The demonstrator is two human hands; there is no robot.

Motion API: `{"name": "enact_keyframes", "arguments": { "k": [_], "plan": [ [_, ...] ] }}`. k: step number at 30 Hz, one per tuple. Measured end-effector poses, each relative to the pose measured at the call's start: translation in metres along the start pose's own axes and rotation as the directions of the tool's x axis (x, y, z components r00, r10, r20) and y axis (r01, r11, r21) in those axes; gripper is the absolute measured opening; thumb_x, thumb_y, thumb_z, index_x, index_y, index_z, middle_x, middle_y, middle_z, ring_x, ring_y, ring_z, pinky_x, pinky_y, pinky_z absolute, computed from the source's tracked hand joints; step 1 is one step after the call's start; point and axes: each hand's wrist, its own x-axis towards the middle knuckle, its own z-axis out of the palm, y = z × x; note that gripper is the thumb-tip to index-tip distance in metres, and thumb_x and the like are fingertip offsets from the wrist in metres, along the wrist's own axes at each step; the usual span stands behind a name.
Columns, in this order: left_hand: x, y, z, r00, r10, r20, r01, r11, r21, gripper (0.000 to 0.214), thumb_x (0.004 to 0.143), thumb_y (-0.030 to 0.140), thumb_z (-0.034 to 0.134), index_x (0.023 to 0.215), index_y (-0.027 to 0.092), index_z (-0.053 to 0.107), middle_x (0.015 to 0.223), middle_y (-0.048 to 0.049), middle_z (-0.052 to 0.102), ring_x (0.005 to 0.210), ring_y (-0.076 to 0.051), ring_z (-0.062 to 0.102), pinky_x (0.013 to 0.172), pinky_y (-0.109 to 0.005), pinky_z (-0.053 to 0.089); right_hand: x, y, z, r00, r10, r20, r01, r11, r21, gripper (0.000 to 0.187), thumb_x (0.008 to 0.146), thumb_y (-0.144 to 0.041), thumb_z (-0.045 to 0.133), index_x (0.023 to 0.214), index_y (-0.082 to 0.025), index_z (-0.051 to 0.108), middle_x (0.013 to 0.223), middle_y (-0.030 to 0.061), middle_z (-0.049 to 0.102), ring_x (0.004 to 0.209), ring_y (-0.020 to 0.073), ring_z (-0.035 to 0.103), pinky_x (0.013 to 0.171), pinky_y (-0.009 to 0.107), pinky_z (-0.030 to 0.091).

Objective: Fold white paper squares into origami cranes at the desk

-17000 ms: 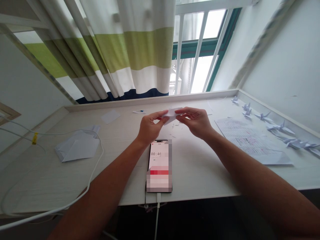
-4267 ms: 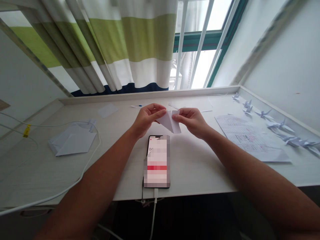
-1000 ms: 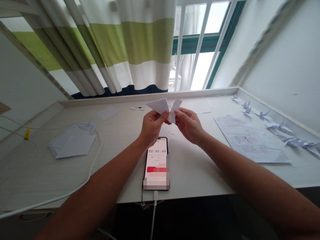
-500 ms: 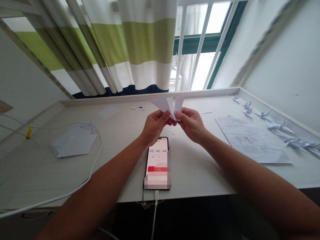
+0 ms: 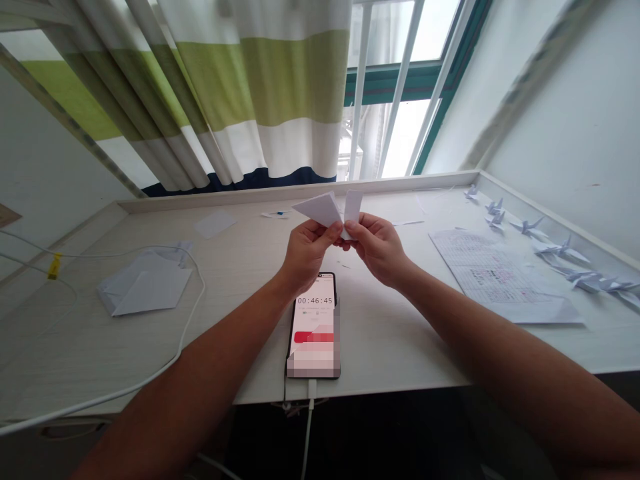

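Observation:
A folded piece of white paper [image 5: 320, 208] is held up over the desk, with one wide triangular flap to the left and a narrow strip standing up on the right. My left hand [image 5: 311, 250] pinches its lower left part between thumb and fingers. The lower right part is pinched by my right hand [image 5: 377, 247], its thumb close to the left thumb. My fingers hide the bottom of the paper. Below the hands, a phone [image 5: 314, 327] with a running timer lies on the desk, plugged into a white cable [image 5: 309, 427].
Several folded paper cranes [image 5: 560, 250] line the desk's right edge, beside a written sheet [image 5: 485, 277]. Left lie a stack of white paper [image 5: 150, 283], a single sheet [image 5: 215, 224] and a looping white cord [image 5: 193, 313]. A curtain [image 5: 295, 80] hangs behind the desk [image 5: 400, 353].
The paper's left flap has swung over and now hides the fold that stood in its middle. The right strip leans less. Both hands stay nearly in place, and the view has shifted slightly.

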Motion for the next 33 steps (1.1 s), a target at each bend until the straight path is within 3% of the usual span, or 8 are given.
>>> {"name": "enact_keyframes", "arguments": {
  "k": [12, 21, 26, 33],
  "plan": [
    [0.002, 0.004, 0.000, 0.998, -0.005, -0.063, 0.004, 1.000, -0.016, 0.036, 0.077, 0.047, 0.092, 0.079, 0.015, 0.075, 0.069, -0.0020, 0.070, 0.063, -0.012, 0.063, 0.064, -0.029, 0.051, -0.001, 0.000, -0.001, 0.998, 0.055, 0.029, -0.056, 0.998, 0.030, 0.026, 0.085, -0.044, 0.087, 0.084, -0.019, 0.077, 0.078, 0.0029, 0.074, 0.073, 0.0163, 0.067, 0.080, 0.036, 0.059],
    [0.000, 0.006, -0.003, 0.998, -0.011, 0.065, 0.013, 0.999, -0.031, 0.031, 0.083, 0.045, 0.088, 0.084, 0.016, 0.077, 0.077, -0.0040, 0.075, 0.071, -0.014, 0.068, 0.072, -0.031, 0.055, -0.002, -0.004, -0.003, 0.999, 0.033, 0.017, -0.033, 0.999, 0.035, 0.023, 0.084, -0.040, 0.087, 0.079, -0.021, 0.076, 0.075, 0.0012, 0.072, 0.070, 0.0147, 0.064, 0.075, 0.034, 0.057],
    [0.000, 0.003, -0.002, 0.999, -0.001, 0.045, 0.001, 1.000, -0.002, 0.029, 0.084, 0.043, 0.088, 0.084, 0.016, 0.077, 0.074, -0.0031, 0.073, 0.069, -0.013, 0.066, 0.070, -0.030, 0.053, -0.002, -0.002, 0.000, 0.999, 0.029, 0.029, -0.030, 0.997, 0.064, 0.020, 0.085, -0.037, 0.087, 0.081, -0.021, 0.076, 0.075, 0.0013, 0.072, 0.072, 0.0144, 0.064, 0.075, 0.033, 0.055],
    [0.002, -0.004, 0.007, 0.994, 0.031, -0.108, -0.038, 0.998, -0.056, 0.039, 0.073, 0.045, 0.095, 0.072, 0.015, 0.070, 0.066, -0.0005, 0.069, 0.061, -0.010, 0.059, 0.062, -0.025, 0.048, 0.000, 0.012, 0.008, 0.996, 0.042, -0.076, -0.027, 0.982, 0.189, 0.021, 0.081, -0.035, 0.089, 0.078, -0.021, 0.073, 0.072, -0.0010, 0.070, 0.068, 0.0129, 0.062, 0.073, 0.030, 0.052]
  ]
}}
